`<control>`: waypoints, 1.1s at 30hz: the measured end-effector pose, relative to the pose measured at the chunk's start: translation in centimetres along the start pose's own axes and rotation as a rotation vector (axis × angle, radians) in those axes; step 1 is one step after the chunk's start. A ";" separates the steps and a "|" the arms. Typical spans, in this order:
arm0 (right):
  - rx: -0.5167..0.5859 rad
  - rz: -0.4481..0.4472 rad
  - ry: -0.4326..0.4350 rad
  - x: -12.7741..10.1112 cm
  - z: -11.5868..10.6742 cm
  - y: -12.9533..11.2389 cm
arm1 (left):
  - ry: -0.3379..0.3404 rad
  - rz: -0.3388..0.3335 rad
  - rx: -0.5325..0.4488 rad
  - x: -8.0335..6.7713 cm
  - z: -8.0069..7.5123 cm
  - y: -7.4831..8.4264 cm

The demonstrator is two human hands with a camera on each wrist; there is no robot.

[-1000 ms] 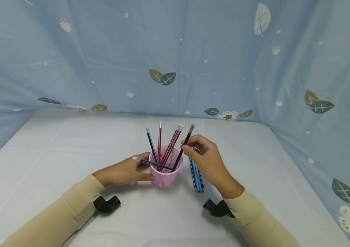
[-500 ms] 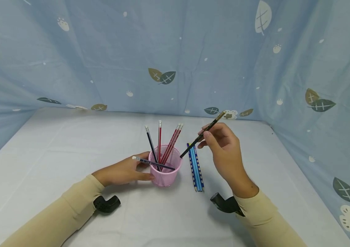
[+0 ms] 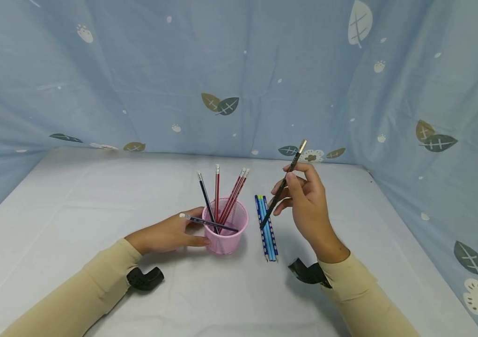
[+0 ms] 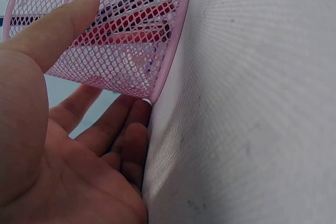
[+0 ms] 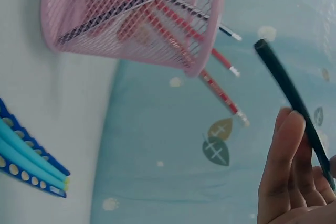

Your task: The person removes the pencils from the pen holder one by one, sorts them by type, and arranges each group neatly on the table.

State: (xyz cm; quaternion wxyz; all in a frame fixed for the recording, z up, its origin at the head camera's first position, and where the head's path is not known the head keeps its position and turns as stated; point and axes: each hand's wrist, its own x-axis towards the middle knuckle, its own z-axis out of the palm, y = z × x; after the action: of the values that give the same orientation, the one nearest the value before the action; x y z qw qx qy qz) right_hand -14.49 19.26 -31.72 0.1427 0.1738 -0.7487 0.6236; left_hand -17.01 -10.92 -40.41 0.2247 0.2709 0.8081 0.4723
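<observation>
A pink mesh cup (image 3: 226, 231) stands mid-table with several red and dark pencils (image 3: 230, 196) in it; one dark pencil (image 3: 207, 222) lies across its rim. My left hand (image 3: 198, 228) holds the cup from the left, the thumb (image 4: 58, 30) on its mesh wall (image 4: 121, 35). My right hand (image 3: 288, 183) pinches a black pencil (image 3: 283, 185) in the air to the right of the cup, gold end up. Its lower tip hangs over several blue pencils (image 3: 266, 227) lying on the table. In the right wrist view the black pencil (image 5: 289, 93) runs past my fingers (image 5: 283, 156), beside the cup (image 5: 131, 19).
A white cloth (image 3: 74, 201) covers the table. A blue leaf-print curtain (image 3: 137, 70) closes off the back and both sides. Black wrist mounts (image 3: 143, 278) sit under both sleeves. The blue pencils (image 5: 26, 161) lie next to the cup's base.
My right hand drew the black pencil out of the cup and up to the right, then swung it steeper, tip down over the blue pencils. The left hand and the cup stayed put.
</observation>
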 end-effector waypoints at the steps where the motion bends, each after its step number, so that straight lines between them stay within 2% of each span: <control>1: 0.002 0.014 -0.008 0.1 0.0 0.2 | 0.000 0.003 -0.001 0.0 0.0 0.0; 9: 0.033 0.100 -0.080 0.5 -0.3 1.6 | 0.008 -0.005 0.008 0.1 0.0 0.0; 14: 0.033 0.195 -0.119 0.9 -0.8 2.8 | 0.011 -0.010 0.011 0.1 0.1 -0.1; 24: -0.042 0.440 -0.201 1.9 -1.5 5.1 | 0.005 -0.002 -0.007 0.0 0.1 -0.1; 33: -0.116 0.563 -0.309 2.1 -2.5 7.9 | 0.004 0.010 -0.007 0.0 0.2 -0.2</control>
State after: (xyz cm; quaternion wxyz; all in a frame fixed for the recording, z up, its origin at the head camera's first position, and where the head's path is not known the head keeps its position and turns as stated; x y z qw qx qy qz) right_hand -19.83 22.81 -37.34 -0.1408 0.0442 -0.8144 0.5613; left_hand -16.93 -10.90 -40.66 0.2215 0.2732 0.8056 0.4769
